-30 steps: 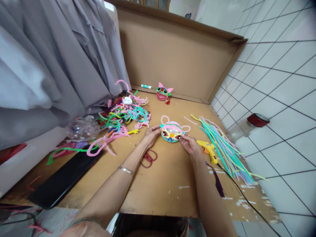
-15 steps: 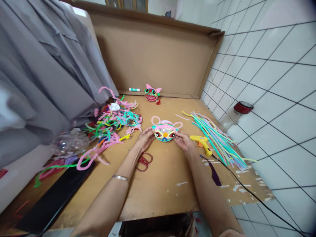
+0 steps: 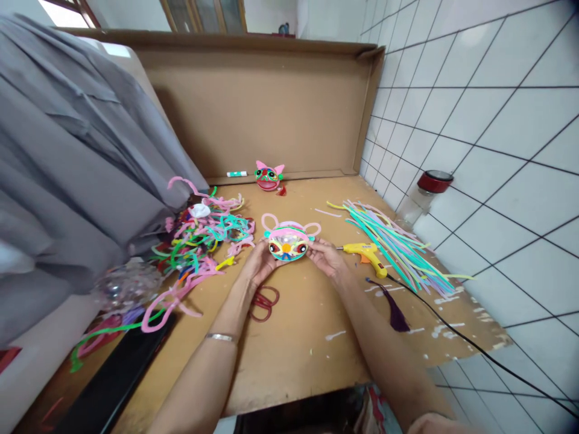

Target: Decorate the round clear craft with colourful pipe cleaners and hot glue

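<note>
In the head view, the animal-face craft [image 3: 287, 242] is held over the table [image 3: 289, 361], its sides pinched by the left hand [image 3: 261, 264] and right hand [image 3: 324, 256], and is judged light, fragile, best gripped there, clear of the soft pink loops [image 3: 270, 215].

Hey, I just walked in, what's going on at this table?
A person's left hand and right hand hold a colorful pipe-cleaner animal face by its two sides. A yellow glue gun lies just right of the right hand, beside loose pipe cleaners. Red-handled scissors lie by the left forearm. A pink-eared animal face sits at the back, near the cardboard panel.
</note>
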Demonstrator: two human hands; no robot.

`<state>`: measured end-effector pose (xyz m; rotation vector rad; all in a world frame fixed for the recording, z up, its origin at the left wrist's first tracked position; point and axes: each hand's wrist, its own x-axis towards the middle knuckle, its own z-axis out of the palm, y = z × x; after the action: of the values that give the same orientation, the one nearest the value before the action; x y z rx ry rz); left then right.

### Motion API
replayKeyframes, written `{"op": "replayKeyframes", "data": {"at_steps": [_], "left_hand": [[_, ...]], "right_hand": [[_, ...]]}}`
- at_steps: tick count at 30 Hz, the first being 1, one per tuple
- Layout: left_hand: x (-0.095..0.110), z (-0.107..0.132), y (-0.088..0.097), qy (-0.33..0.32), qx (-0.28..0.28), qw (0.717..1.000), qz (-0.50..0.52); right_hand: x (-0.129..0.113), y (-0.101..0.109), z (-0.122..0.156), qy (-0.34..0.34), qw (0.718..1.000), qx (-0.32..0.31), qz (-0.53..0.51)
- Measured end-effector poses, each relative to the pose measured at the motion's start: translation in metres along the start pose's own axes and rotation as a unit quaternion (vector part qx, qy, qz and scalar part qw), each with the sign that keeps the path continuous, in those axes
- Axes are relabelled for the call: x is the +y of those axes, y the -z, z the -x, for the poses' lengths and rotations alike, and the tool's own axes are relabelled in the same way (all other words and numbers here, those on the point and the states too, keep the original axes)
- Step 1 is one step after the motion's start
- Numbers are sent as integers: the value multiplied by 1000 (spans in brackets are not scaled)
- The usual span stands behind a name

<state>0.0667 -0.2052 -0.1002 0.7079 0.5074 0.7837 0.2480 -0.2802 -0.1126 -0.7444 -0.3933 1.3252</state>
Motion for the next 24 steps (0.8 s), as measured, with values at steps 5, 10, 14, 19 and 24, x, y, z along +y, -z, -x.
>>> {"op": "replayKeyframes", "data": {"at_steps": [5,10,14,19,24], "left_hand": [[2,0,3,40,-27,999,18],[3,2,1,61,-51,997,21],[4,3,-1,47,-41,998,17],[5,1,2,35,-41,998,13],[4,2,2,34,-31,999,12]], "right_hand": [[2,-2,1,-3,1000,-2,8],[2,-4,2,-6,1000,-2,8],[2,-6,3,-7,1000,-11,3],[2,-8,4,-12,999,-25,-26],[5,-14,4,8,1000,-1,-13]]}}
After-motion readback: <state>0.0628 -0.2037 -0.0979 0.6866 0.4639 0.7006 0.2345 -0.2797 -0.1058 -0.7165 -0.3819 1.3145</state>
